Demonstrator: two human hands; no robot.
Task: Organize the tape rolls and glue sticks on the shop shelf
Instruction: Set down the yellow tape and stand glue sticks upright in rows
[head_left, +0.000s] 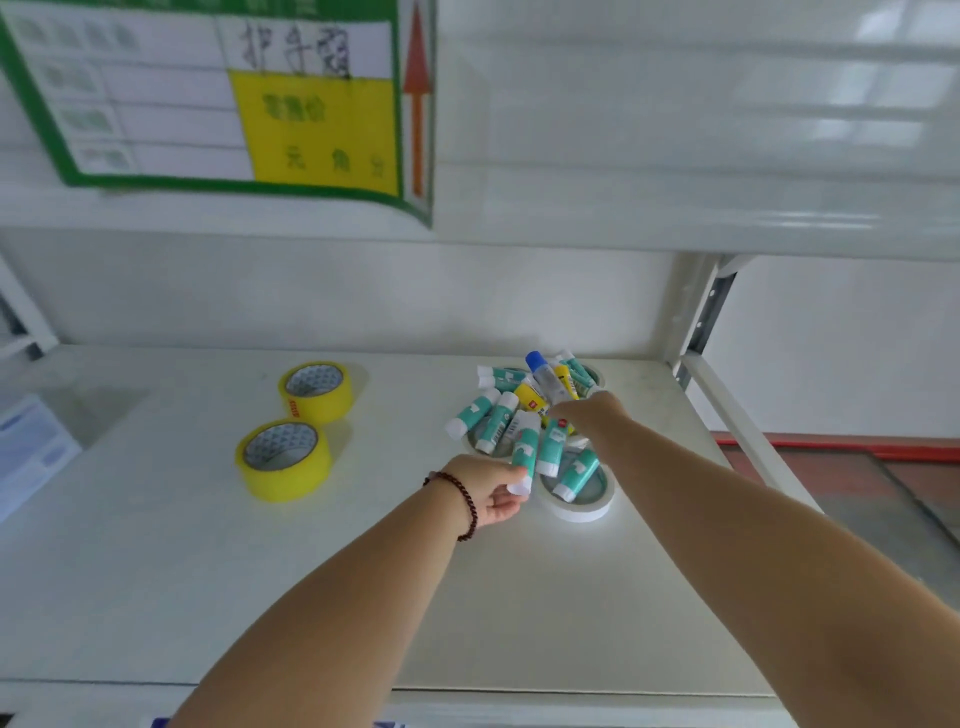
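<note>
A heap of teal-and-white glue sticks (491, 415), with a few yellow ones (531, 398) and a blue-capped one (540, 370), lies on top of white tape rolls (576, 512) on the right of the white shelf (363, 545). My left hand (491, 491) closes its fingers on a teal glue stick (524, 457) at the heap's near edge. My right hand (592, 413) reaches into the heap; its fingers are hidden among the sticks. Two yellow tape rolls (283, 460) (317, 391) lie flat to the left, apart from the heap.
A green-framed price sign (218, 98) hangs from the upper shelf (675, 218). A metal shelf upright (701, 317) stands at the back right. A pale blue box (31, 447) sits at the far left edge.
</note>
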